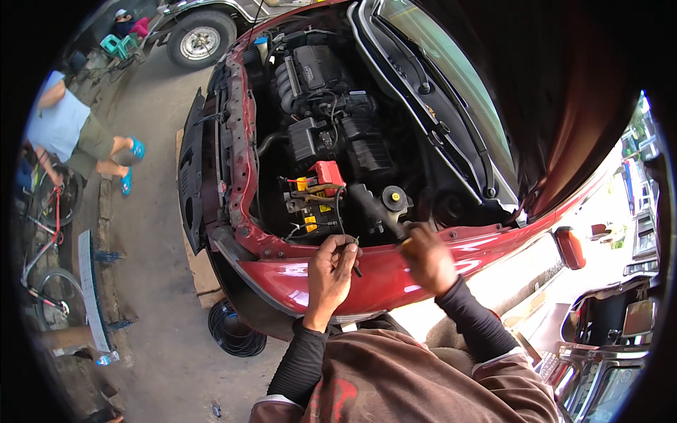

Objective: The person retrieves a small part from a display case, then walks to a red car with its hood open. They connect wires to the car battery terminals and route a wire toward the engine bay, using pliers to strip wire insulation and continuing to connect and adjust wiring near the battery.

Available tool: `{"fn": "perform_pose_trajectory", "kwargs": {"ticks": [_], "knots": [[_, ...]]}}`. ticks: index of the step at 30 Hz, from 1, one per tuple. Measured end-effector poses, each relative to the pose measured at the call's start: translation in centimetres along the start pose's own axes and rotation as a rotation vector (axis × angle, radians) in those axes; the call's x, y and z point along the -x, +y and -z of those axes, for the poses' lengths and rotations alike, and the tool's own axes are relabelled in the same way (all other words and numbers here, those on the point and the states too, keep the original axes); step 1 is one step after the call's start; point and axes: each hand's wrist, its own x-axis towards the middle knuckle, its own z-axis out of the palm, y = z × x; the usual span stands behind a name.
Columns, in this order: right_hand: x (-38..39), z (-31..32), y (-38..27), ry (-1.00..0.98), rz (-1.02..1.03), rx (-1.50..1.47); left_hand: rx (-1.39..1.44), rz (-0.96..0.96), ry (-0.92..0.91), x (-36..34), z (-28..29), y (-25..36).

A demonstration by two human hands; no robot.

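Observation:
My left hand [330, 273] pinches the end of a thin black cable [339, 211] above the front fender. The cable runs up to the battery [308, 220], which has yellow labels and a red terminal cover [327, 176] beside it. To the right, my right hand [431, 261] is smeared by motion, with its fingers wrapped around a long dark tool [368, 206]. The tool points up and left over the engine bay, and its kind is too blurred to make out. Near its far end sits a pale reservoir [395, 201] with a yellow cap.
A dark red car [296, 280] stands with its hood up, its engine [314, 67] exposed. A coil of black hose or cable [236, 331] lies on the floor beside the bumper. At left are a bicycle [53, 240] and a standing person [70, 127]; another vehicle's wheel [201, 44] is beyond.

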Motion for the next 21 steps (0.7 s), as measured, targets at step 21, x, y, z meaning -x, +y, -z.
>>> {"fn": "perform_pose_trajectory", "kwargs": {"ticks": [21], "knots": [[0.8, 0.4, -2.2, -0.173, 0.016, 0.026, -0.039, -0.107, 0.044, 1.4, -2.4, -1.0]]}}
